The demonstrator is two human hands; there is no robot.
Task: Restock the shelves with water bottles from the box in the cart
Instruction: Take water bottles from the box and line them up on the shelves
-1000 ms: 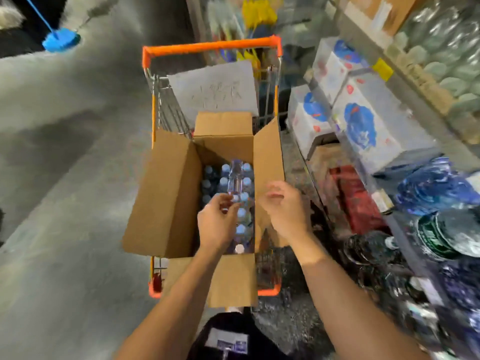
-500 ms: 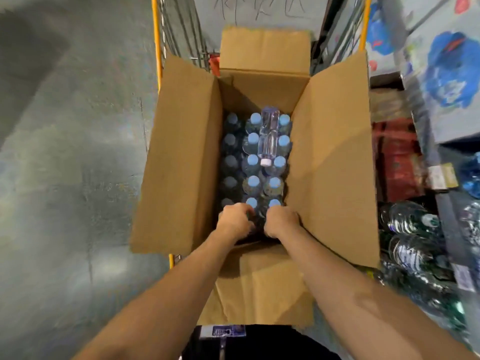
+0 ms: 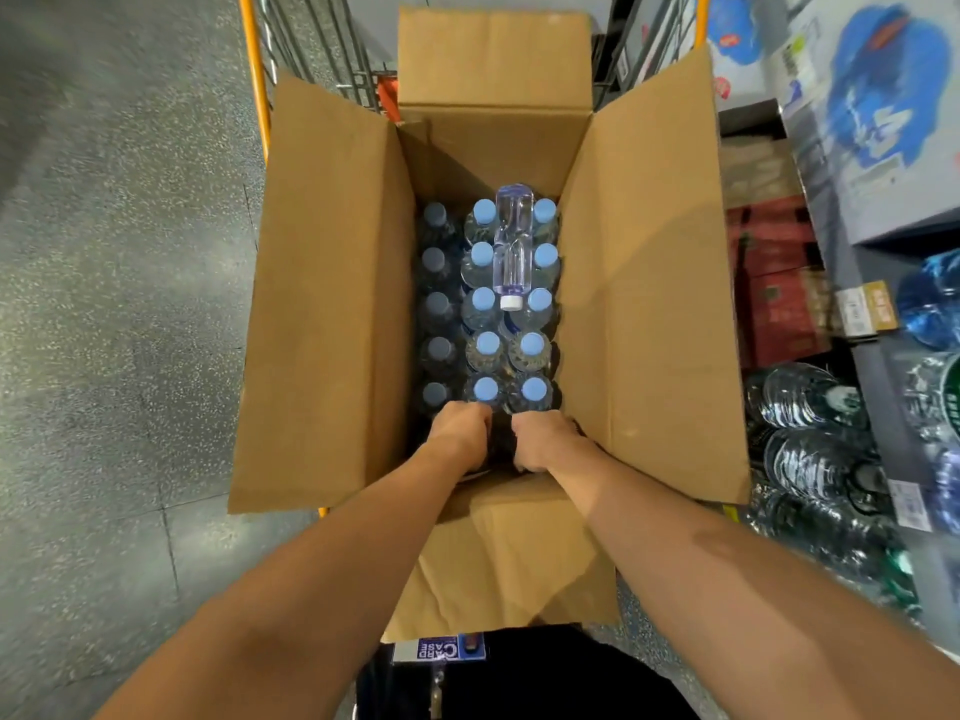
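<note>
Both forearms ran down into the box [image 3: 332, 304], which sat in the cart [image 3: 253, 85] with all four flaps folded out. Left hand [image 3: 460, 433] and right hand [image 3: 545, 441] were side by side at the near end wall, knuckles up, fingers curled down into the nearest row. What they closed on was hidden under the hands. Probably bottle necks or caps, but I couldn't tell whether either hand had a real grip.

Directly beyond the knuckles: upright bottles [image 3: 485, 345] packed in rows, blue caps facing up, long axes vertical. The left column sat in the flap's shadow. Both hands were equally near that front row, left over the middle column, right over the right column, so my read is a straight upward lift, one bottle per hand.

Further in, a loose bottle [image 3: 511, 246] lay flat on top of the caps, white cap toward the person, long axis along the box's length. It was well ahead of both hands, on the right hand's side of centre.

Far right, past the flap, the shelves [image 3: 857, 387] held stacked water bottles low and printed cartons further back. So the lifted bottles go right, and the right hand is the nearer one.
</note>
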